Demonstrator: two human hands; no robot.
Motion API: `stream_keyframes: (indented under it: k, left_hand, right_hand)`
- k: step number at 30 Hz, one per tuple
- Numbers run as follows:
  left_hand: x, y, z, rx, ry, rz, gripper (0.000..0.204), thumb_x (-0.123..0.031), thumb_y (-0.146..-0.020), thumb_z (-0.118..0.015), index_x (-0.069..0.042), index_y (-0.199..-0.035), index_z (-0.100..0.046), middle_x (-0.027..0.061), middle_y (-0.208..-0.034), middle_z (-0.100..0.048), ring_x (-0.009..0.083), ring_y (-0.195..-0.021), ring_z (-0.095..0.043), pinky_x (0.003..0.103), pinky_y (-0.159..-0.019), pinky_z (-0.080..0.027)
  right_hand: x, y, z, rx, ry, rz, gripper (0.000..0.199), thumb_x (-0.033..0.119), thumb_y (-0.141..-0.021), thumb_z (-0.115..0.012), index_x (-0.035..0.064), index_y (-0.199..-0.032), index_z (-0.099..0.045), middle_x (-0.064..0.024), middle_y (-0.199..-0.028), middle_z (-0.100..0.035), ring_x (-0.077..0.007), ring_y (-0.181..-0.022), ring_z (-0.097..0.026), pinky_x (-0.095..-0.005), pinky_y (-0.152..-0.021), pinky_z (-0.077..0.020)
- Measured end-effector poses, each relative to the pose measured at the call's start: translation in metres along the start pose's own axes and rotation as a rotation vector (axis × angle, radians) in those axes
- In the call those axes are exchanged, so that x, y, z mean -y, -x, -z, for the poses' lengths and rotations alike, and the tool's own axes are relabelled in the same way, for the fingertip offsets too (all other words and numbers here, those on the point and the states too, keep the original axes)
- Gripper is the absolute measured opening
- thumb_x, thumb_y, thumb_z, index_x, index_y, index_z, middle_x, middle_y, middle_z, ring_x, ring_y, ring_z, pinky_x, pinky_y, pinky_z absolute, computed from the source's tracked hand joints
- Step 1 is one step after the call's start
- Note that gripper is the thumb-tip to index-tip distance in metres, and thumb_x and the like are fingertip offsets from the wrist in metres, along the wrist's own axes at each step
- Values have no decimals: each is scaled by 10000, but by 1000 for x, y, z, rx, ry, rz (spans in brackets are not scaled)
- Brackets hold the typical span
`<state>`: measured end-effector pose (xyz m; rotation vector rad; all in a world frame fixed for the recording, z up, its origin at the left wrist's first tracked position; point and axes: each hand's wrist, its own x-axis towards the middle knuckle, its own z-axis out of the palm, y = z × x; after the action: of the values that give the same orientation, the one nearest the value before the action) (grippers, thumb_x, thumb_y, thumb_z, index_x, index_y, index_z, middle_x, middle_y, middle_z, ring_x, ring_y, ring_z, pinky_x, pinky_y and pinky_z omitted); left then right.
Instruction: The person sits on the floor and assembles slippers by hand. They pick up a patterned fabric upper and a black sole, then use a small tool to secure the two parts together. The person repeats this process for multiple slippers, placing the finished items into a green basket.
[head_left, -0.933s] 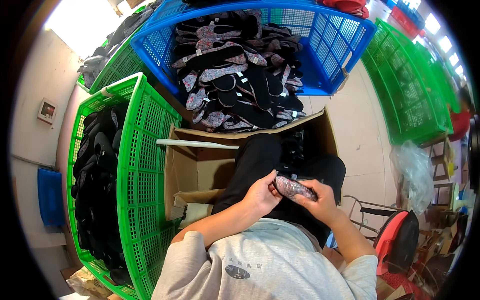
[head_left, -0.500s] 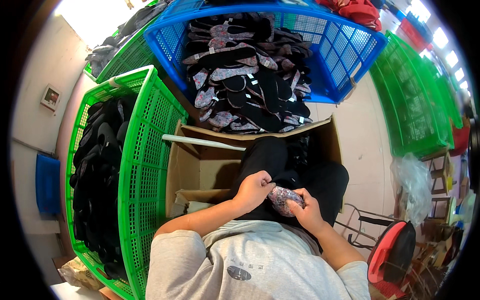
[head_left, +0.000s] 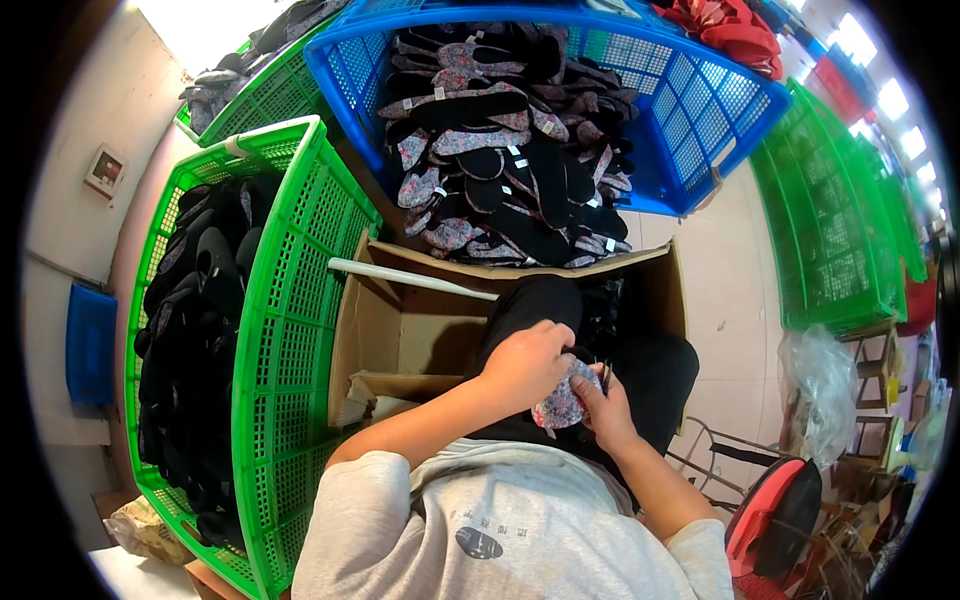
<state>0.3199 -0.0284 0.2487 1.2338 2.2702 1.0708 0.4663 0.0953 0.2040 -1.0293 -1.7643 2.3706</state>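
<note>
Insole: floral-patterned fabric insole point(head_left: 563, 403), low centre of frame, over the lap, held between both hands.
Left hand: left hand point(head_left: 527, 362) curled down over the top of the insole, fingers clenched on its upper edge, knuckles up.
Right hand: right hand point(head_left: 601, 405) gripping the insole's right side from beneath; dark slim object poking up by the fingers, too small to identify.
Step in hand: judged to be working or checking a single insole at the lap, both hands closed on it, piece not yet set down anywhere.
Next move: likely calls for a firm two-handed hold while the piece is turned, then one hand freed to reach forward to a container; cannot tell which one.
Cardboard box: open cardboard box point(head_left: 400, 330) just ahead of the knees, centre of frame, a white rod point(head_left: 410, 279) lying across its left opening.
Blue crate: blue mesh crate point(head_left: 700, 110) at top centre, heaped with floral and black insoles point(head_left: 490, 160).
Left green crate: green mesh crate point(head_left: 290, 300) at left, filled with black soles point(head_left: 190, 330).
Right green crate: another green mesh crate point(head_left: 840, 240) at right, contents unseen.
</note>
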Motion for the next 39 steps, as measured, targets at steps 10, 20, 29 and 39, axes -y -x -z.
stream_keyframes:
  k: [10,20,29,39]
  left_hand:
    - [48,60,-28,-37,998,646,172,-80,-969,-633,15,-1086,-551,57,-971,-626,126,-898,-632,283,-809,-540]
    - [25,64,-30,-143,1148,664,258,-164,-913,-738,-37,-1057,-566,13,-924,-620,81,-822,-573,225,-774,-473]
    - [27,70,-23,-270,1455,836,137,-104,-901,-723,-77,-948,-596,11,-853,-640,111,-733,-583,241,-699,-476]
    - [24,72,-14,-218,1525,945,157,-105,-908,-700,-105,-826,-565,-32,-749,-569,77,-644,-496,233,-629,-423]
  right_hand:
    - [29,-45,-2,-28,-303,-206,235,245,-928,-621,65,-1079,-622,-20,-901,-692,-99,-707,-669,-211,-483,-483]
    - [26,-32,-18,-117,-391,-116,157,264,-947,-632,133,-1001,-566,30,-835,-626,-38,-626,-593,-179,-428,-390]
    - [-13,-39,-46,-197,-436,184,174,237,-966,-612,85,-1024,-551,-24,-887,-652,-101,-738,-650,-257,-617,-544]
    - [-36,-49,-50,-228,-257,363,194,204,-980,-617,21,-1008,-558,-21,-928,-606,-82,-822,-546,-258,-770,-477]
